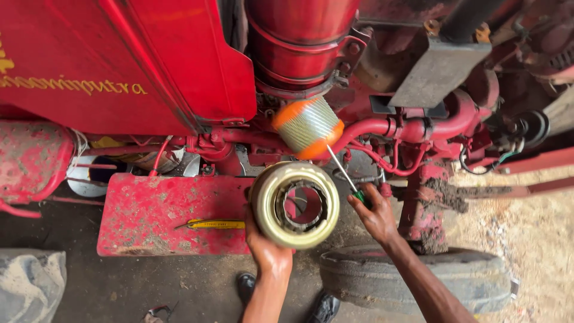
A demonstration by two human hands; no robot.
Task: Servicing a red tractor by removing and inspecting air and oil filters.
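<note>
The round brass-coloured metal housing (295, 204) is off the red tractor (119, 72), clasped in the left hand (263, 242); the right hand (373, 212) grips a green-handled screwdriver (345, 176), the orange-capped mesh filter (308, 127) hanging exposed above.

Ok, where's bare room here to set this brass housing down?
The red flat platform is bare left of the yellow-handled tool. The concrete floor between platform and shoes is open too. Crowded: the pipes around the filter cylinder, where the right hand works.
</note>
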